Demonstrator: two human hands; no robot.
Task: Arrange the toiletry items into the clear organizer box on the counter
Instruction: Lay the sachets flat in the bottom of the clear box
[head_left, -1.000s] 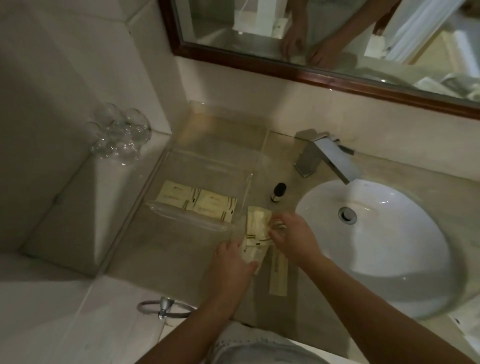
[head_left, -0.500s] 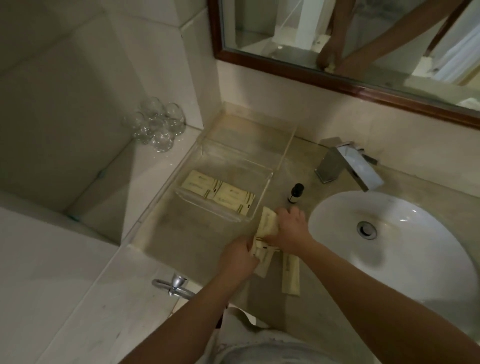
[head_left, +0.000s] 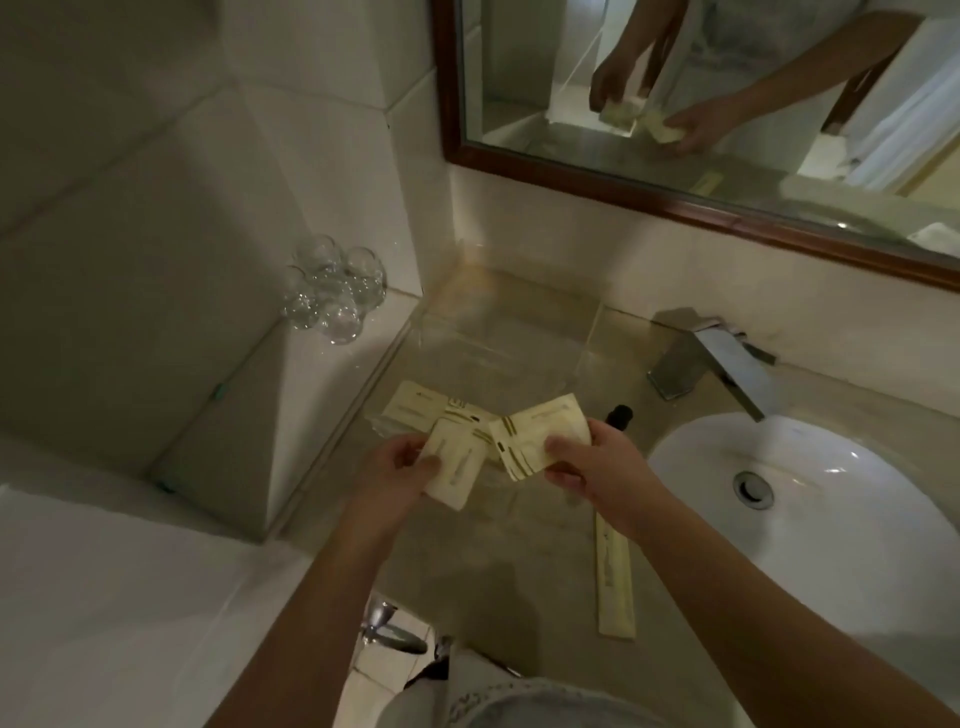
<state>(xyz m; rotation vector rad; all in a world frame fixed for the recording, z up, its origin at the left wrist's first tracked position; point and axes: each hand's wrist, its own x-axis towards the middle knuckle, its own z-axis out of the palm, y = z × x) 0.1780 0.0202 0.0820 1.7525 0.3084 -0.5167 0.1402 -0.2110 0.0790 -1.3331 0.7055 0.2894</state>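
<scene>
The clear organizer box (head_left: 592, 332) stands in the counter's back left corner, with a cream packet (head_left: 413, 408) lying in its front part. My left hand (head_left: 395, 473) pinches a cream sachet (head_left: 454, 467) just in front of the box. My right hand (head_left: 597, 462) holds a second cream sachet (head_left: 537, 431) beside it, over the box's front edge. A long cream sleeve (head_left: 613, 577) lies on the counter by the basin. A small dark-capped bottle (head_left: 619, 415) stands behind my right hand, partly hidden.
A white basin (head_left: 831, 530) fills the right side, with a square chrome faucet (head_left: 711, 358) behind it. Several upturned glasses (head_left: 332, 291) sit on the tiled ledge at left. A wood-framed mirror (head_left: 675, 208) hangs above. A chrome fixture (head_left: 379, 618) sticks out below the counter edge.
My hands have lifted the sachets off the counter and pulled them apart, one in each hand, moving them left toward the box front. The camera view has shifted.
</scene>
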